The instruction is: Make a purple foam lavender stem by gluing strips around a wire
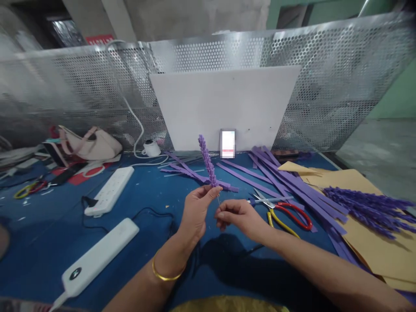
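Observation:
A purple lavender-like paper flower (207, 160) stands nearly upright, tilted a little left, above the blue table (149, 268). My left hand (198, 206) pinches its base between thumb and fingers. Below the blossom a thin pale stem runs down toward my right hand (232, 214), whose fingers are closed at the stem's lower end. Purple paper strips (286, 182) lie behind and to the right. Scissors with red handles (294, 212) rest right of my right hand, beside a yellow-handled tool (282, 223).
Finished purple flowers (367, 210) lie on brown paper (373, 251) at the right. Two white power strips (112, 190) (100, 255) with cables are on the left. Further back are a white cup (151, 148), a pale handbag (94, 143), a lit phone (228, 144) and a white board (224, 104).

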Tool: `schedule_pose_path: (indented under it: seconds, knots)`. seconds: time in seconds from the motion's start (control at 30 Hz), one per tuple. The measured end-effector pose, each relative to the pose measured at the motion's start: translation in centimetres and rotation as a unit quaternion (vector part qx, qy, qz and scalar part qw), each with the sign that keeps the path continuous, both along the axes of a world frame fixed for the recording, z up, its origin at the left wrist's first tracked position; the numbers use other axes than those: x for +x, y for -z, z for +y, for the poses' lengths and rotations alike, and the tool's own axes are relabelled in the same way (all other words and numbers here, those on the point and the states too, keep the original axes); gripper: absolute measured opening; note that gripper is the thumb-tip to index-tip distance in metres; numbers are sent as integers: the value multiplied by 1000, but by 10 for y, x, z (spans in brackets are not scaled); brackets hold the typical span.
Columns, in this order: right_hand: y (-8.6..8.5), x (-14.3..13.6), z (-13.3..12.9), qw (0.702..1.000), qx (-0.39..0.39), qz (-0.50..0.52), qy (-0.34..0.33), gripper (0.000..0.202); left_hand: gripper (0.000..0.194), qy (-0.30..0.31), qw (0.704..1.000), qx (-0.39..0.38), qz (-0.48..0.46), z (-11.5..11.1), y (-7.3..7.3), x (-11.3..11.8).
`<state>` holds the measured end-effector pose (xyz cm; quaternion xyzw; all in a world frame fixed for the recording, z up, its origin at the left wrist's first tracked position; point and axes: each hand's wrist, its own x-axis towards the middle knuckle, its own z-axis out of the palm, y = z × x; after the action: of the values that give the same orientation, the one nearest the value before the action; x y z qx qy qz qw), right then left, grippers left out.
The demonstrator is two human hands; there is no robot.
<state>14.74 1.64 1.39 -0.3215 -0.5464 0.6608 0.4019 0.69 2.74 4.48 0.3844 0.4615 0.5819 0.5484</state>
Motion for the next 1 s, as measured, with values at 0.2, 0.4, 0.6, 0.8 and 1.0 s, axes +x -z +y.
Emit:
schedule_pose_path:
  seconds: [0.2, 0.4, 0.6, 0.8, 1.0]
  knots:
    - [3, 0, 1, 998, 11, -25, 61, 19, 22, -9, 1000, 10, 13, -4, 2, 4]
    - [5, -1, 1, 993, 29, -59, 96, 10, 15, -23, 990, 71, 121, -5, 6, 3]
    - [6, 0, -1, 992, 40, -79, 89, 11, 12, -25, 980, 119, 157, -3, 11, 0]
    - [2, 2, 1, 991, 35, -77, 102, 15, 15, 6, 994, 79, 80, -1, 11, 4]
    - [-1, 3, 0, 989, 41, -96, 107, 13, 17, -39, 997, 56, 40, -1, 9, 5]
